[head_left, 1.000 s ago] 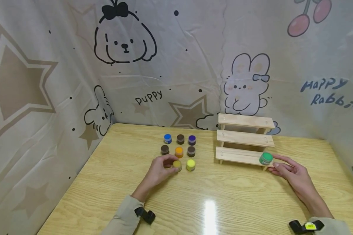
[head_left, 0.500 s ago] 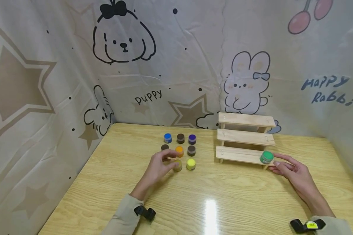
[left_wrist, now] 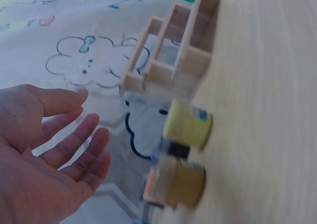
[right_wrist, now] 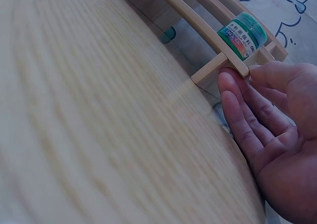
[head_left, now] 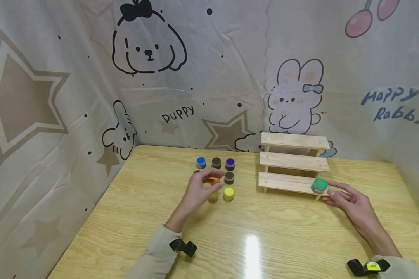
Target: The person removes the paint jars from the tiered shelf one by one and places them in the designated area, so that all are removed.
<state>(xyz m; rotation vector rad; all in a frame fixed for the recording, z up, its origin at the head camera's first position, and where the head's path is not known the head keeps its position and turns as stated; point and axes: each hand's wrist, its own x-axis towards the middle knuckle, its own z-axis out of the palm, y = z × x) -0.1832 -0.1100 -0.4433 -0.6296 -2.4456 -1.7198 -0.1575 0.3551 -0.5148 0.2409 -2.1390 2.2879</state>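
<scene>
My left hand (head_left: 195,192) hovers over the small paint jars, holding nothing. Its fingers are loosely bent and apart in the left wrist view. Just beneath it stand an ochre jar (head_left: 213,198) and, partly hidden, an orange jar (head_left: 214,180); a yellow jar (head_left: 229,193) is to their right. On the right, my right hand (head_left: 357,209) pinches the end of the lowest step of a three-tier wooden stand (head_left: 286,182), thumb above and fingers below in the right wrist view. A green paint jar (right_wrist: 242,35) sits on that step's right end, beside the thumb.
Behind the left hand are a blue jar (head_left: 201,162), a dark brown jar (head_left: 216,162), a purple jar (head_left: 230,164) and another dark jar (head_left: 229,178). One more dark jar (head_left: 196,171) is mostly covered by the hand. A printed curtain (head_left: 227,77) borders the table's back and left.
My left hand has let go of the ochre jar, lifted, and moved slightly back and right above the orange jar. The right hand stays at the stand's end.
</scene>
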